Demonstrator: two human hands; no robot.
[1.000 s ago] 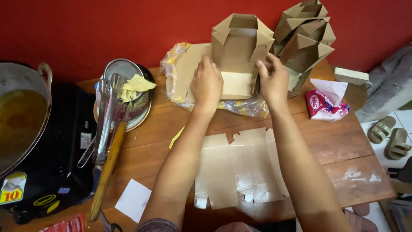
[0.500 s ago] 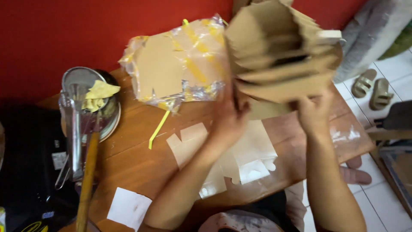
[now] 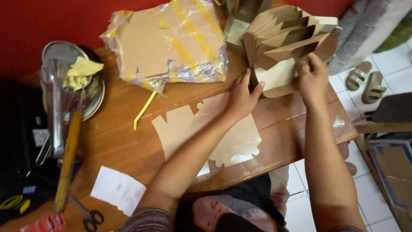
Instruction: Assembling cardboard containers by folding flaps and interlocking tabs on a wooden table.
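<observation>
The right hand (image 3: 312, 76) grips the near right edge of a stack of folded brown cardboard boxes (image 3: 288, 41), fingers curled over the card and thumb beneath, so it is closed on the stack. The left hand (image 3: 243, 95) lies flat against the stack's left side, fingers together and extended, pressing rather than pinching; nothing is enclosed in it.

The stack sits in the upper right of the frame, at the far right corner of the wooden table (image 3: 120, 141), nested and fanned, its long axis running left to right and tilting upward to the right. It lies directly ahead of both hands and between them; the right hand is on it at the near face, the left at its lower left end.

Below the left forearm, 1 flat die-cut cardboard blank (image 3: 184, 124) lies on the table at centre frame. Above it, upper centre, a plastic-wrapped bundle of flat blanks (image 3: 167, 43) with yellow strapping rests on the table. A loose yellow strap (image 3: 143, 111) lies just below the bundle.

At the left of the frame stand a metal strainer (image 3: 58, 86) holding yellow scraps, a wooden handle (image 3: 68, 159), scissors (image 3: 90, 217) and a white paper sheet (image 3: 116, 189). 2 sandals (image 3: 367, 81) lie on the tiled floor at right.
</observation>
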